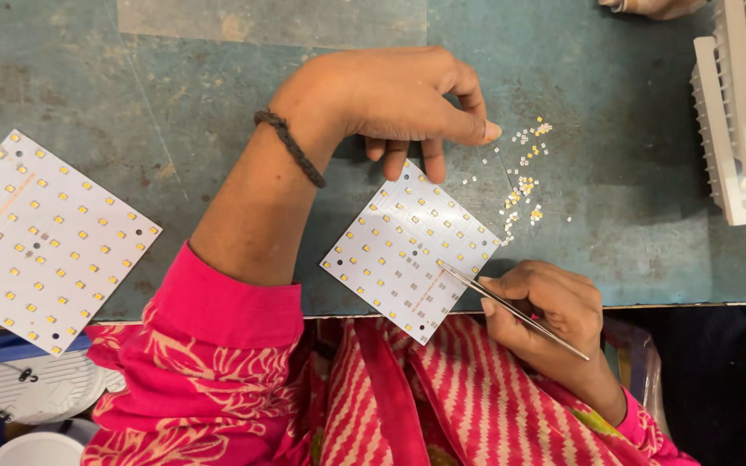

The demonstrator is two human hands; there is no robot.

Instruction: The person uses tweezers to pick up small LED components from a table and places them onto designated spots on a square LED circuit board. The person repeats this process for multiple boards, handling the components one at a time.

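A square white circuit board [399,242] dotted with small yellow chips lies tilted at the near edge of the teal table [218,103]. My right hand [554,315] holds metal tweezers [511,309], whose tips rest on the board's right side. My left hand [399,95], with a dark braided band on the wrist, hovers curled above the board's far corner, fingertips pinched together beside a scatter of tiny loose chips [524,173].
A second, larger populated board [41,237] lies at the left. A white ribbed housing [740,112] stands at the far right. Another person's hand [654,7] shows at the top edge. White round parts [36,406] sit below the table at left.
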